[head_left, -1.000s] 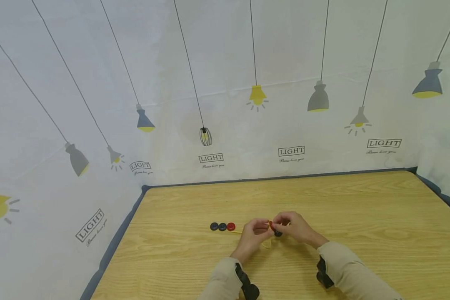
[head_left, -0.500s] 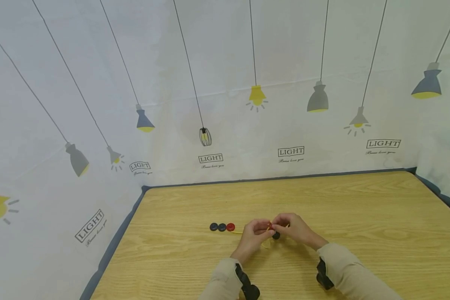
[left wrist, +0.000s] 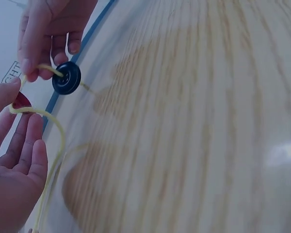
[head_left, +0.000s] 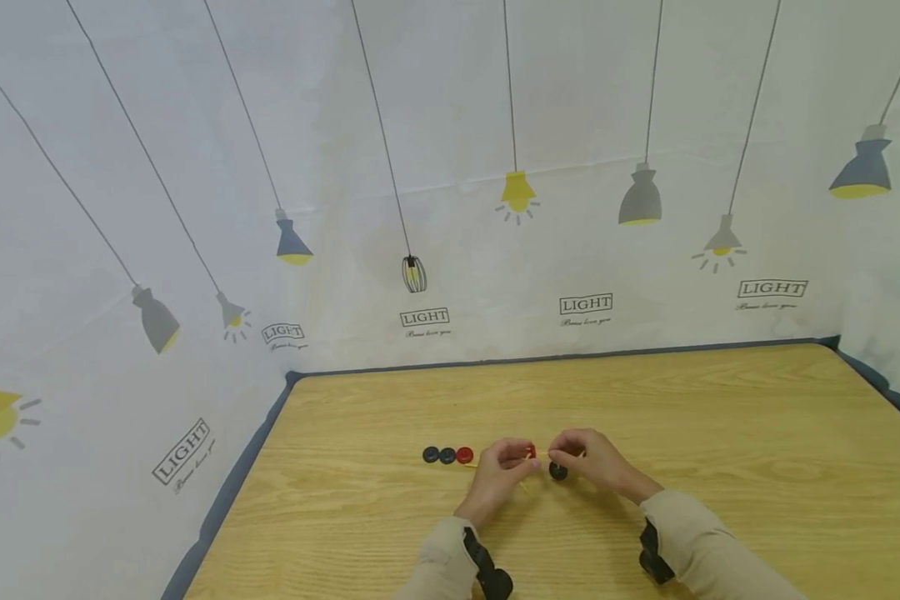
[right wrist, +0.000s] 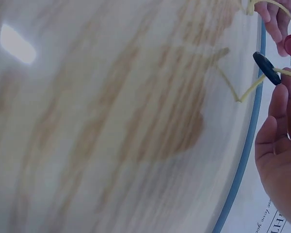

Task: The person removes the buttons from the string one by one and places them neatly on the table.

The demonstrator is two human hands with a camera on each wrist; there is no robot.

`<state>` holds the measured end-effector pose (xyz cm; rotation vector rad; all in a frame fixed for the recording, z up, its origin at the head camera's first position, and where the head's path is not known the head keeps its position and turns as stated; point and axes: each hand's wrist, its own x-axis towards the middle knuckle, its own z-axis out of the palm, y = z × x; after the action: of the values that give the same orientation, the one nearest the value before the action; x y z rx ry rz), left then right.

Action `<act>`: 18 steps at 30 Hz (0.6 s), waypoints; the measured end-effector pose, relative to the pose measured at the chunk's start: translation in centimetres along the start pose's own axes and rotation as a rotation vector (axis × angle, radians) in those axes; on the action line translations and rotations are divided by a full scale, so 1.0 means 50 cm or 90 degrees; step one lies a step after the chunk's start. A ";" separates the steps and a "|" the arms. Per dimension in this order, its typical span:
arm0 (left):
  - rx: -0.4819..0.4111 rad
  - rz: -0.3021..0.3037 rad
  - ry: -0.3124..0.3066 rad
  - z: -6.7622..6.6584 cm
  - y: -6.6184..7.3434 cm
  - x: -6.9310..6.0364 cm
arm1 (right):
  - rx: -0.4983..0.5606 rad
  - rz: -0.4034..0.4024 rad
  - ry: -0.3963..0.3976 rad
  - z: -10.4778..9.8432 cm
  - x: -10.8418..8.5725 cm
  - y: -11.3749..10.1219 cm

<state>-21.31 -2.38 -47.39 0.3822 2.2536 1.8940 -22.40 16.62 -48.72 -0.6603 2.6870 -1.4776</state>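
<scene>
My left hand (head_left: 499,477) pinches a red button (left wrist: 22,101) between thumb and fingertips, and a yellow cord (left wrist: 58,127) passes through it. A short way to the right, my right hand (head_left: 596,457) pinches the cord. A black button (left wrist: 66,77) is threaded on this cord and hangs just below the right fingertips, over the table. A length of cord spans the gap between both hands. In the right wrist view the black button is tilted nearly edge-on, close to the right fingers (right wrist: 279,104).
Left of my hands, two dark buttons (head_left: 438,455) and a red button (head_left: 464,455) lie in a row on the wooden table (head_left: 360,517). A stretch of yellow cord lies beside them. A lamp-printed white sheet (head_left: 480,250) stands behind the table's far edge.
The hands were together at the red button; now a gap has opened between them. The left hand has drawn the red button leftward, and cord shows stretched across to the right hand.
</scene>
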 end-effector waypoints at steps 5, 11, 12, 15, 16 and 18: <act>0.006 -0.006 0.015 -0.012 -0.004 -0.005 | -0.014 0.012 -0.002 -0.006 -0.006 0.012; 0.012 -0.011 0.031 -0.030 -0.001 -0.011 | -0.026 0.017 0.000 -0.023 -0.020 0.019; 0.015 -0.007 0.032 -0.033 -0.003 -0.011 | -0.024 0.017 0.000 -0.025 -0.023 0.019; 0.017 -0.010 0.031 -0.044 -0.007 -0.009 | -0.020 0.016 -0.002 -0.032 -0.029 0.022; 0.018 -0.009 0.030 -0.048 -0.010 -0.008 | -0.018 0.016 -0.002 -0.034 -0.030 0.022; 0.017 -0.008 0.027 -0.057 -0.020 -0.003 | -0.017 0.017 -0.003 -0.037 -0.033 0.025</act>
<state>-22.11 -5.26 -47.87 0.3341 2.3058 1.8848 -21.71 19.26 -49.02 -0.6257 2.7053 -1.4353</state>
